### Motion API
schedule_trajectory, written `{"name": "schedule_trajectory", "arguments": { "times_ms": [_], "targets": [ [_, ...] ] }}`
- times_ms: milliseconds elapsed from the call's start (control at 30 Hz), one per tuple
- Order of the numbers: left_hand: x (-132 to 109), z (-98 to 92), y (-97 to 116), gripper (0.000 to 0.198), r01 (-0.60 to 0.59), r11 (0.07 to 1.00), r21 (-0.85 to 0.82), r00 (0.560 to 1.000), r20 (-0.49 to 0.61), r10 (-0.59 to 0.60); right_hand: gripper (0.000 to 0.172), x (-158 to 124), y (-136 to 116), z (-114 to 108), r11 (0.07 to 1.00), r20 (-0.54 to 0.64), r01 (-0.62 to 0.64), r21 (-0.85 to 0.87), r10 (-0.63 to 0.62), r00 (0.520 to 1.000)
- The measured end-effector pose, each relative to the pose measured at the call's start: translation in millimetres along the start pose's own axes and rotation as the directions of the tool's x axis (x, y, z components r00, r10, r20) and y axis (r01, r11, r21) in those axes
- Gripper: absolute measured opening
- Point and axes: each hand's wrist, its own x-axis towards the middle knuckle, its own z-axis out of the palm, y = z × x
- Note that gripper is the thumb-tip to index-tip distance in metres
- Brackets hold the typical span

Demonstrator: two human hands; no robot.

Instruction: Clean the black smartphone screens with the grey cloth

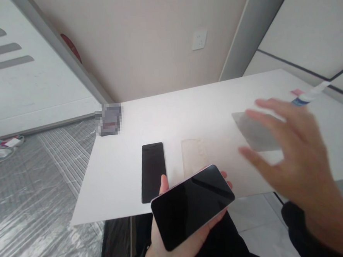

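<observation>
Worktop (119, 178): a white slab that carries everything, with its near edge running just above the person's lap.
Right hand (295, 156): blurred, raised over the right half of the worktop with fingers spread; it seems to pinch a grey translucent sheet (254, 133) by one end, so the grip reads as closed on that sheet, though the blur leaves some doubt.
Left hand (178, 236): below the near edge, palm up, with the grip wrapped round a phone (193, 204). The thumb is on the left side and the fingertips show at the right side, probably so the dark glass faces up and stays untouched.
Phone relative to the sheet: low and left of it, well apart, off the worktop.
Black slab (153, 171): flat by the near edge, just beyond the left thumb.
Clear case (192, 156): flat beside it, to the right.
Small tube (309, 96): near the far right corner.
</observation>
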Motion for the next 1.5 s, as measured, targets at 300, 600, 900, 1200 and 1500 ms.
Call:
{"name": "schedule_trajectory", "arguments": {
  "times_ms": [300,600,900,1200,1500],
  "targets": [
    [5,-7.1,3,0.071,0.071,0.9,0.431,0.964,-0.262,0.05,0.059,-36,-50,18,0.92,0.312,0.257,0.297,-0.347,0.884],
    [-6,-15.8,4,0.027,-0.1,-0.579,0.809,0.868,0.356,0.347,0.066,-44,-9,8,0.905,0.145,-0.211,0.369,0.168,0.975],
    [-3,-9.0,-19,0.027,-0.215,-0.711,0.67,0.87,0.462,0.172,0.049,-51,5,18,0.896,0.124,-0.293,0.334,0.266,0.956],
    [15,-19.4,-27,0.046,-0.218,-0.754,0.619,0.909,0.409,0.073,0.043,-54,9,25,0.847,0.203,-0.353,0.397,0.295,0.934],
    [10,-31.5,12,0.022,-0.158,-0.858,0.489,0.868,0.483,0.116,0.044,-60,14,21,0.908,0.172,-0.285,0.307,0.242,0.955]
  ]
}}
